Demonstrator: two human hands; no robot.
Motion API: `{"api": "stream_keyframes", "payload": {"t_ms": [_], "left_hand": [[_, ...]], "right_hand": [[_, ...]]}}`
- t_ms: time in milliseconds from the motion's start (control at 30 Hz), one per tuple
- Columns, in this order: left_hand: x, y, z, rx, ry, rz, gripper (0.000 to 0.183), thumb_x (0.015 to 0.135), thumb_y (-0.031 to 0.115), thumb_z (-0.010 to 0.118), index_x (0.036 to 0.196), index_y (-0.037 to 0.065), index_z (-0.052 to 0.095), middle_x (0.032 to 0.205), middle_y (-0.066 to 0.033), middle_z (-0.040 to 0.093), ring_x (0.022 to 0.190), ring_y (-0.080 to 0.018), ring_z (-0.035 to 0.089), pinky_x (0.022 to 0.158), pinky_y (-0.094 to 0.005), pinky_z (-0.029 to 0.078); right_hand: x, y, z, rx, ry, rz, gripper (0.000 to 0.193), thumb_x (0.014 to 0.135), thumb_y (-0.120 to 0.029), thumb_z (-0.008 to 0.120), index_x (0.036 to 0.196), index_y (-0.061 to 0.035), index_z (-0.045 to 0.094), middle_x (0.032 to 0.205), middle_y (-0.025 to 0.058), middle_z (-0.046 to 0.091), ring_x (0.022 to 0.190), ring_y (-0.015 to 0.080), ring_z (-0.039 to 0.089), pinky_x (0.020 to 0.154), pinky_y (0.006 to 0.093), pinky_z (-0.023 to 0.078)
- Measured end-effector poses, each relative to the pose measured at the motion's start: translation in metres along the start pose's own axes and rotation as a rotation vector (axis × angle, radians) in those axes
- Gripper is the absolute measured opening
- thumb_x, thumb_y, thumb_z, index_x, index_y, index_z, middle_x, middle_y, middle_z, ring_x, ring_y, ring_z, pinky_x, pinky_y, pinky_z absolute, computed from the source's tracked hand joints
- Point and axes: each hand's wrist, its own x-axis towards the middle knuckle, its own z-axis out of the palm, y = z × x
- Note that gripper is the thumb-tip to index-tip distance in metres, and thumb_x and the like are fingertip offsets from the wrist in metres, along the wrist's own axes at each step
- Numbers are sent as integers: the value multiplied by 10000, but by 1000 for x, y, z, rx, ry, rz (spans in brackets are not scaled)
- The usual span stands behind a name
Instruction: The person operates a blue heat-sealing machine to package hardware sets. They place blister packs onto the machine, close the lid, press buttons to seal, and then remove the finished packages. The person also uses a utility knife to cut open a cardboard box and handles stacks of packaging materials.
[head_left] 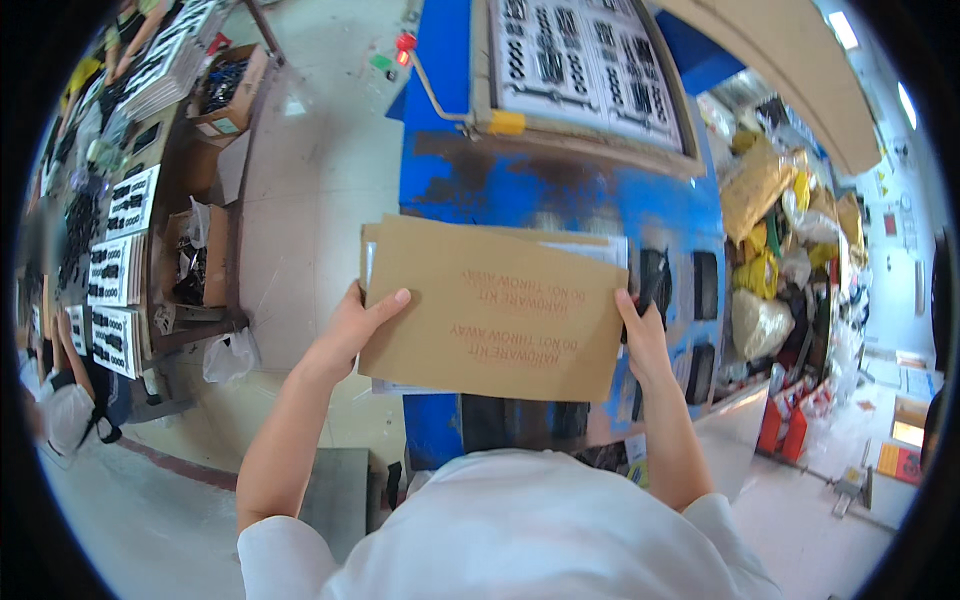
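A brown cardboard sheet (480,310) with red print spans the space between my hands, held up over the blue table. Behind it, edges of another brown sheet and of something white and flat stick out. My left hand (352,325) grips the left edge, its thumb on top and its fingers hidden underneath. At the right edge, my right hand (645,335) is closed on the same sheet, thumb uppermost. Close beside that hand is a black object (655,270); whether the hand touches it I cannot tell.
The blue worn table (430,185) bears a framed board of black hardware parts (580,60). A red-knobbed lever (406,44) juts out at its left. Bags (765,190) pile up on the right. At left, a bench holds stacked part cards (115,270); boxes (200,255) stand nearby, and other people work there.
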Motion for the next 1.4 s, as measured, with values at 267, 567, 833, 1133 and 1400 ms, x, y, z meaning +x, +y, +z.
{"api": "stream_keyframes", "payload": {"t_ms": [267,567,833,1133,1400], "left_hand": [[6,-2,45,-43,51,205,942,727,215,896,1410,-44,300,1326,-199,492,1237,-259,522,1029,-392,457],[108,58,2,248,163,785,1007,640,317,967,1377,11,351,1243,-112,576,1198,-229,541,1024,-374,448],[124,41,-2,76,244,784,1048,651,359,954,1419,27,323,1362,-111,489,1253,-227,507,1078,-402,431],[140,84,22,127,123,978,1489,459,582,959,1598,184,87,1617,-179,262,1485,-377,278,1219,-535,188],[142,102,19,28,-41,899,1413,518,458,972,1596,150,114,1618,-155,261,1501,-333,241,1209,-511,287]], "right_hand": [[19,-45,0,240,2,-24,370,850,-270,834,990,-38,581,902,9,622,820,97,583,723,268,492],[80,-89,1,504,-208,-393,387,811,-76,838,1071,-65,551,931,-31,585,892,94,552,838,271,467],[106,-102,13,337,-188,-451,347,808,-40,832,887,-106,501,912,-38,567,852,86,523,782,254,462],[122,-90,33,708,-484,-495,674,667,-188,933,1241,-108,589,1652,164,205,1470,248,324,1189,419,273],[138,-93,27,723,-549,-437,883,659,-258,946,1394,-66,495,1555,129,389,1380,229,424,1143,397,332]]}}
